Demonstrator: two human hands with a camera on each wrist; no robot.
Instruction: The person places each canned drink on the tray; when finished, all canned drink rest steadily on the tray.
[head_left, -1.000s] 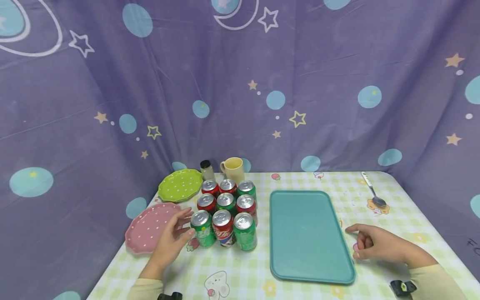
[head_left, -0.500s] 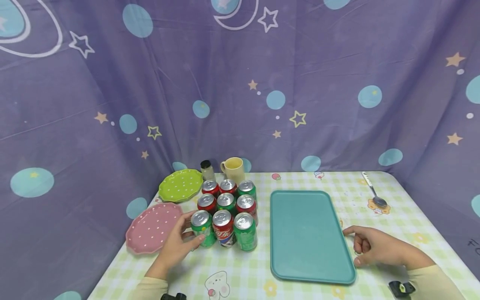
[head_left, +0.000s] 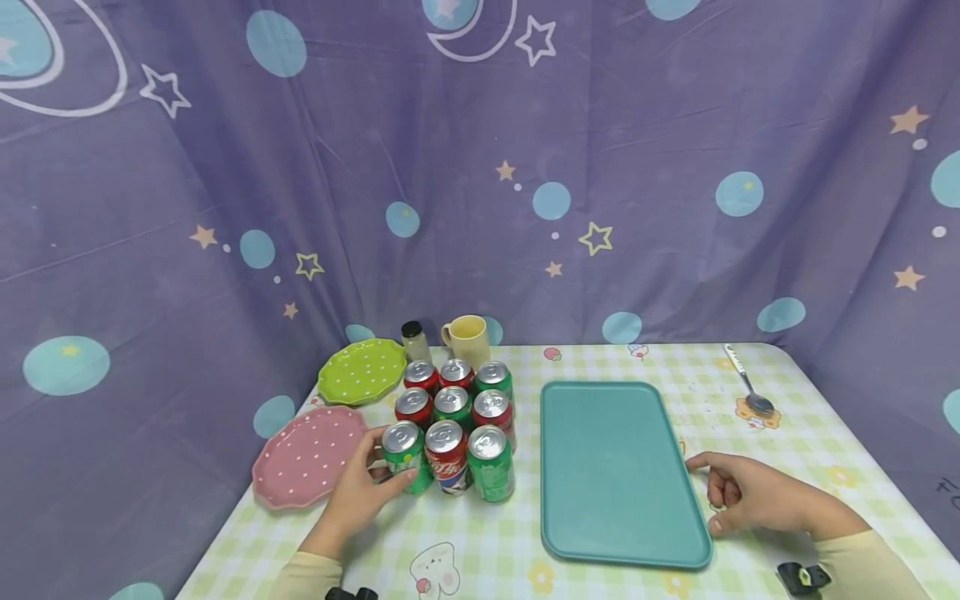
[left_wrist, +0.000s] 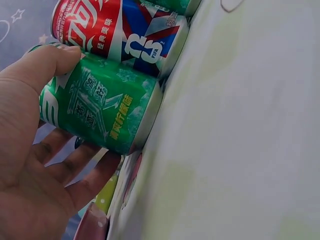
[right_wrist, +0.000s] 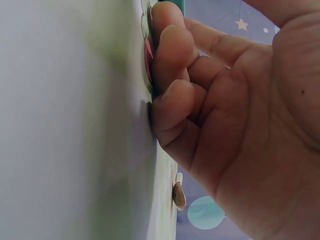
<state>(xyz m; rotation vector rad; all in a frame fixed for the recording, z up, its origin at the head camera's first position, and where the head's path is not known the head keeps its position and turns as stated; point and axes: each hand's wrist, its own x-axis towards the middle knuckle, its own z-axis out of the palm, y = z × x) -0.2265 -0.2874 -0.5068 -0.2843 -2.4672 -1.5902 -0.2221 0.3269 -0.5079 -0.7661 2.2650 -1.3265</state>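
My left hand [head_left: 358, 492] holds the green soda can [left_wrist: 107, 102] at the near left corner of a block of cans. Its thumb lies across the can's front and its fingers reach round the far side. This can stands upright beside a red, white and blue cola can [head_left: 447, 458], with another green can [head_left: 491, 467] to the right of that. On the other side, my right hand [head_left: 757, 493] is at the right edge of the teal tray [head_left: 615, 475]. Its index fingertip and thumb are right at the tray's rim, while the other fingers bend under, close over the tablecloth.
Behind the front row stand two more rows of red and green cans [head_left: 452, 402]. A pink dotted plate [head_left: 307, 458] and a green dotted plate [head_left: 360, 371] lie left. At the back are a black-lidded jar [head_left: 414, 342] and yellow mug [head_left: 468, 337]; a spoon [head_left: 750, 387] lies right.
My left hand has moved right and closed round the front left green can, thumb now across its front. My right hand has shifted slightly left to the tray's edge.
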